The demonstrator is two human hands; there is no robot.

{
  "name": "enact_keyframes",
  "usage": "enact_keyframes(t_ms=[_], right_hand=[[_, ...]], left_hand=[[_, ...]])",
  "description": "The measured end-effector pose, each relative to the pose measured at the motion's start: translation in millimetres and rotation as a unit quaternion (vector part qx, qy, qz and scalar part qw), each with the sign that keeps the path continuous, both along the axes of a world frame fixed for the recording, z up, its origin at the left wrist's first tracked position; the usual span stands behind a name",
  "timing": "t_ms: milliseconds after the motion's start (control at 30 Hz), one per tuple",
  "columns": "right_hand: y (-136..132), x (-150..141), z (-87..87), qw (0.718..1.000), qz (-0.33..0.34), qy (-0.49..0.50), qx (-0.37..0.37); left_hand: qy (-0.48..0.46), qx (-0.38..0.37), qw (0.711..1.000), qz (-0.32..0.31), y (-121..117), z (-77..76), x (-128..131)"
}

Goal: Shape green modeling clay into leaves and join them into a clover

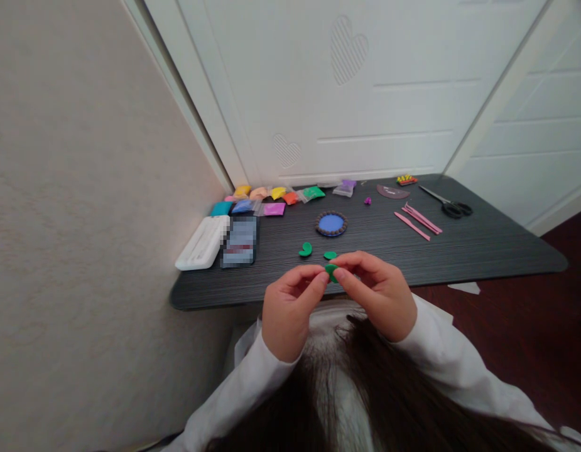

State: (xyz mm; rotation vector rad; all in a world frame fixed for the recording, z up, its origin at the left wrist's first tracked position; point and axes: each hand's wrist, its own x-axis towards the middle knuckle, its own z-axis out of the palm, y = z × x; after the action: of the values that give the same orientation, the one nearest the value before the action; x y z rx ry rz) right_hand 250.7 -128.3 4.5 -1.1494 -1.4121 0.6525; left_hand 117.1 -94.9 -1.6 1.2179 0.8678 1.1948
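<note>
Between the fingertips of both hands is a small flat piece of green clay (331, 272). My left hand (290, 307) pinches its left side, and my right hand (382, 295) pinches its right side, just above the table's near edge. Close beyond the fingers lies a flat green clay oval (330, 255). A curled green clay piece (306, 250) rests to its left. Farther back sits a blue clay disc (331, 223) ringed with small brown balls.
Colourful clay packets (274, 209) line the back left of the dark table (511, 248). A white case (203, 243) and a pixelated dark-edged device (240, 242) lie at left. Pink tools (419, 220), black-handled scissors (453, 207) and a purple clay bit (367, 201) are right.
</note>
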Motion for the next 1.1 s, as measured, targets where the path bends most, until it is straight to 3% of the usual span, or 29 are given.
enact_keyframes(t_ms=[267, 500, 667, 1100], right_hand=[[1.7, -1.2, -4.0, 0.999, 0.000, 0.033, 0.027], [2.7, -1.0, -2.9, 0.999, -0.027, 0.009, 0.032], [0.5, -1.5, -0.6, 0.997, -0.044, -0.037, 0.050], [-1.7, -3.7, 1.2, 0.993, -0.055, -0.080, 0.065]], left_hand=[[-0.132, -0.090, 0.987, -0.008, 2.8, 0.4, 4.8], [-0.079, -0.049, 0.995, -0.022, 2.1, -2.6, 2.1], [-0.044, -0.020, 0.999, 0.021, 2.4, -2.6, 2.8], [-0.037, -0.038, 0.998, 0.026, 2.2, -5.5, 2.6]])
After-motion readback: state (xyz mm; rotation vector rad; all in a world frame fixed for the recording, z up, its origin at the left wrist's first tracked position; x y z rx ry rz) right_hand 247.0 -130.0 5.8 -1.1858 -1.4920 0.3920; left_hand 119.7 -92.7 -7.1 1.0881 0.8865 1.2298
